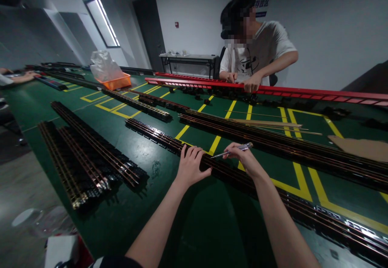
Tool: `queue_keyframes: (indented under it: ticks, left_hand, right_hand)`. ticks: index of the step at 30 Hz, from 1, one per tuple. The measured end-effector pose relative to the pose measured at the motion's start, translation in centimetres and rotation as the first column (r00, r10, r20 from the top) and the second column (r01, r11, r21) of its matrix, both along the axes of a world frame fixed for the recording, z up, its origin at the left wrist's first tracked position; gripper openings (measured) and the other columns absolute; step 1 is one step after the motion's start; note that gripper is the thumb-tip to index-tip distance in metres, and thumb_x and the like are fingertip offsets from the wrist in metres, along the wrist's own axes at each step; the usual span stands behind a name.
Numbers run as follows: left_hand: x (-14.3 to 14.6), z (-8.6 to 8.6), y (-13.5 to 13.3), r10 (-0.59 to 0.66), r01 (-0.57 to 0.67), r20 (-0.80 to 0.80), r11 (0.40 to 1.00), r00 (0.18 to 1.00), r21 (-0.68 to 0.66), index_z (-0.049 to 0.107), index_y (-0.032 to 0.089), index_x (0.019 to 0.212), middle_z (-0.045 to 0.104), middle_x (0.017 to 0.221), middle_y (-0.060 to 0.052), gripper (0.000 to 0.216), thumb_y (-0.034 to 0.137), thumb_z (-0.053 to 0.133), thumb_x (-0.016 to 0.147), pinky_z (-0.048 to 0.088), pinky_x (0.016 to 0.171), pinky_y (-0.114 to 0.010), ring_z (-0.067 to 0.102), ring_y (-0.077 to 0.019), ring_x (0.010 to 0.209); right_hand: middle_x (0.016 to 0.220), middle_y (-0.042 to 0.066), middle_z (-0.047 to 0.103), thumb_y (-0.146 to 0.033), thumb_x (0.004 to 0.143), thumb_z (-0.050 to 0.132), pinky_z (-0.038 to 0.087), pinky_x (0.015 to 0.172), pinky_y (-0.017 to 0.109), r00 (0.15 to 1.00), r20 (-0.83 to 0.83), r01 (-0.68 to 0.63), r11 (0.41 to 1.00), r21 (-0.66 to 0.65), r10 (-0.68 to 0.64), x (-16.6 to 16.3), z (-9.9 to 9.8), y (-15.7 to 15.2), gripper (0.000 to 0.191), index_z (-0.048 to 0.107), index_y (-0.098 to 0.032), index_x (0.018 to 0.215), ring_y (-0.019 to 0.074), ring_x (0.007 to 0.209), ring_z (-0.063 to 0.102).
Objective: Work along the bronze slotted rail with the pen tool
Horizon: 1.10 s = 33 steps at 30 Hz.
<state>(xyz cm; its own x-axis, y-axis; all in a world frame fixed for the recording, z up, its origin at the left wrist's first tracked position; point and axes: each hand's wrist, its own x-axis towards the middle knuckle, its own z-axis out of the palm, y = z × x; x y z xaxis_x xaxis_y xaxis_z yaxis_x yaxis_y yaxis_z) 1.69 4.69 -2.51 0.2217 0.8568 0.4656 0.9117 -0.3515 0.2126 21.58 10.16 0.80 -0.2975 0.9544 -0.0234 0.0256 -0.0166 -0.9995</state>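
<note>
A long black rail (236, 174) with copper-coloured strips runs diagonally over the green table in front of me. My left hand (191, 165) grips it from above, fingers over the far side and thumb spread along the near side. Just to the right, my right hand (242, 159) is closed around a screwdriver (246, 146) with a clear handle. The screwdriver's thin shaft points left, its tip at the rail close to my left hand. Whether the tip touches a screw is too small to tell.
Several similar rails (91, 146) lie at the left, and a longer bundle (242, 132) lies beyond. Thin rods (273, 124) and cardboard (360, 146) are at the right. Across the table, a co-worker (257, 53) handles a red frame (194, 83). An orange bin (117, 83) holds a plastic bag.
</note>
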Motion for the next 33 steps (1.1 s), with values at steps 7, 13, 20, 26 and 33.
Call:
queue_keyframes:
  ticks: [7, 13, 20, 26, 33]
  left_hand:
    - [-0.1, -0.1, 0.1, 0.036, -0.036, -0.007, 0.999, 0.999, 0.026, 0.058, 0.018, 0.109, 0.063, 0.113, -0.009, 0.039, 0.038, 0.057, 0.076, 0.020, 0.112, -0.053, 0.051, -0.0285, 0.114]
    - [-0.1, -0.1, 0.0, 0.039, -0.039, -0.008, 0.999, 0.999, 0.021, 0.058, 0.018, 0.109, 0.064, 0.113, -0.008, 0.037, 0.035, 0.055, 0.076, 0.021, 0.112, -0.052, 0.051, -0.0278, 0.114]
    - [0.0, 0.1, 0.0, 0.048, -0.048, 0.003, 0.999, 0.999, 0.011, 0.058, 0.019, 0.110, 0.064, 0.113, -0.008, 0.036, 0.029, 0.055, 0.075, 0.021, 0.112, -0.051, 0.051, -0.0281, 0.114]
    - [-0.1, 0.1, 0.0, 0.060, -0.060, 0.009, 0.998, 0.998, 0.010, 0.058, 0.020, 0.109, 0.064, 0.113, -0.008, 0.034, 0.025, 0.054, 0.076, 0.021, 0.112, -0.053, 0.051, -0.0280, 0.115]
    - [-0.1, 0.0, 0.0, 0.067, -0.067, -0.001, 0.998, 0.998, 0.004, 0.058, 0.019, 0.110, 0.063, 0.114, -0.008, 0.035, 0.024, 0.053, 0.077, 0.020, 0.112, -0.053, 0.050, -0.0279, 0.116]
  right_hand:
    - [0.068, 0.002, 0.066, -0.035, 0.071, 0.059, 0.042, 0.075, 0.033, 0.999, 0.014, -0.045, 0.999, -0.001, 0.045, -0.5, 0.4, -0.3, 0.016, 0.060, -0.020, 0.066, 0.0194, 0.074, 0.062]
    - [0.070, 0.002, 0.068, -0.035, 0.071, 0.059, 0.042, 0.075, 0.033, 0.999, 0.024, -0.038, 0.999, 0.000, 0.038, -0.6, 0.5, -0.4, 0.015, 0.061, -0.020, 0.068, 0.0192, 0.075, 0.063]
    - [0.069, 0.003, 0.068, -0.035, 0.071, 0.058, 0.042, 0.076, 0.034, 0.998, 0.050, -0.038, 0.999, -0.008, 0.038, -0.4, 0.8, -0.4, 0.016, 0.060, -0.020, 0.066, 0.0195, 0.075, 0.063]
    - [0.068, 0.002, 0.067, -0.038, 0.068, 0.060, 0.041, 0.073, 0.032, 0.997, 0.057, -0.045, 0.999, -0.001, 0.045, -0.3, 1.2, -0.5, 0.018, 0.060, -0.021, 0.064, 0.0192, 0.074, 0.062]
    - [0.066, 0.002, 0.067, -0.034, 0.069, 0.059, 0.042, 0.072, 0.031, 0.999, 0.034, -0.027, 1.000, -0.007, 0.027, 0.1, 0.5, -0.2, 0.015, 0.062, -0.020, 0.065, 0.0186, 0.072, 0.062]
